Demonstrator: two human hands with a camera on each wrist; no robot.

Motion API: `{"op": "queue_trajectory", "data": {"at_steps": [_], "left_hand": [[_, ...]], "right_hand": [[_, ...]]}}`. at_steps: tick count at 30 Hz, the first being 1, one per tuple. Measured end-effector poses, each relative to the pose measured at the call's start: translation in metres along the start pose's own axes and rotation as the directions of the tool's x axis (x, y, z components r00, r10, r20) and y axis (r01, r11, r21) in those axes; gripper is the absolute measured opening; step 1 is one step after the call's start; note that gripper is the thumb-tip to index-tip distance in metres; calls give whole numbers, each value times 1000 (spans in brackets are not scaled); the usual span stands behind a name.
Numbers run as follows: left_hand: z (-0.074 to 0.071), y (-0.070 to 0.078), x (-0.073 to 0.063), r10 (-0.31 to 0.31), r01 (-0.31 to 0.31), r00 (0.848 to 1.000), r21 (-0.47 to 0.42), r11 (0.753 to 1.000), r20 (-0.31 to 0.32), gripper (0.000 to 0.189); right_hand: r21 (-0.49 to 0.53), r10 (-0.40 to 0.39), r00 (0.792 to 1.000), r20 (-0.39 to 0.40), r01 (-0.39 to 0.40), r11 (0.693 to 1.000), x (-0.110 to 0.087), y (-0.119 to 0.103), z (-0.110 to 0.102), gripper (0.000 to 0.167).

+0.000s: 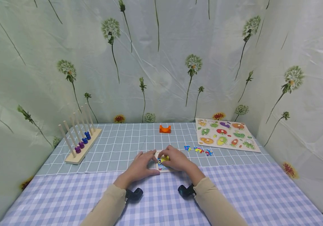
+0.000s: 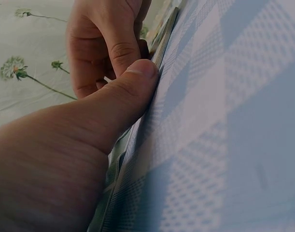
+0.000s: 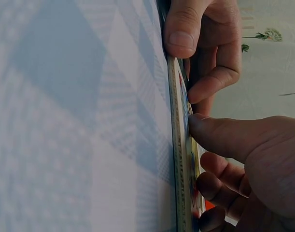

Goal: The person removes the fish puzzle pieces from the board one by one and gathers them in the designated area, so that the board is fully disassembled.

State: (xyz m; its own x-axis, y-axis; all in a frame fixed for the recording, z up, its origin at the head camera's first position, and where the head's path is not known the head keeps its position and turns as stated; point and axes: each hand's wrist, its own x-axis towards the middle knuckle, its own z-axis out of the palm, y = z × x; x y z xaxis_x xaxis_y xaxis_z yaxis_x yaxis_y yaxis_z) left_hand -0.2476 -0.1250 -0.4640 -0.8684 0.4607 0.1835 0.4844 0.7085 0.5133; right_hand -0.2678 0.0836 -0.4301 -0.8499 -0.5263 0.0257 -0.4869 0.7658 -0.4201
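Observation:
A small wooden jigsaw board [image 1: 156, 153] with a pale rim and a blue-and-yellow picture lies flat in front of me. My left hand [image 1: 140, 166] holds its left side, thumb against the near edge and fingers bent over the left rim. Over the picture, my right hand [image 1: 178, 160] has its thumb and curled fingers around a yellow puzzle piece [image 1: 166, 158], low on the board. In the right wrist view the board's edge [image 3: 178, 145] lies flat on the cloth, with the right thumb and fingertips at its surface. The right palm hides part of the picture.
Three loose puzzle pieces [image 1: 199, 150] lie right of the board. Behind them is a vegetable peg puzzle [image 1: 194, 142]. An orange arch-shaped block [image 1: 165, 129] stands at the back, and a wooden peg rack [image 1: 78, 159] with purple and blue beads stands at the left.

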Motion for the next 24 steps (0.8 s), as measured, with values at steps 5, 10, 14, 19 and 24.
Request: {"op": "queue_trajectory", "data": {"at_steps": [5, 10, 14, 19, 24], "left_hand": [[1, -1, 0, -4, 4, 1000, 2, 1000, 0, 37], [3, -2, 1, -7, 7, 1000, 3, 1000, -5, 37], [2, -2, 0, -4, 4, 1000, -8, 1000, -4, 37], [1, -2, 0, 1, -1, 1000, -18, 1000, -4, 37], [1, -2, -1, 1, -1, 1000, -15, 1000, -7, 37]], "right_hand": [[20, 11, 1000, -7, -11, 1000, 0, -1, 1, 26], [62, 19, 1000, -13, -18, 998, 0, -1, 1, 28], [85, 15, 1000, -6, -15, 996, 1, -1, 0, 28], [96, -7, 1000, 0, 7, 995, 2, -1, 0, 27], [73, -1, 1000, 0, 1, 997, 1, -2, -1, 22]]}}
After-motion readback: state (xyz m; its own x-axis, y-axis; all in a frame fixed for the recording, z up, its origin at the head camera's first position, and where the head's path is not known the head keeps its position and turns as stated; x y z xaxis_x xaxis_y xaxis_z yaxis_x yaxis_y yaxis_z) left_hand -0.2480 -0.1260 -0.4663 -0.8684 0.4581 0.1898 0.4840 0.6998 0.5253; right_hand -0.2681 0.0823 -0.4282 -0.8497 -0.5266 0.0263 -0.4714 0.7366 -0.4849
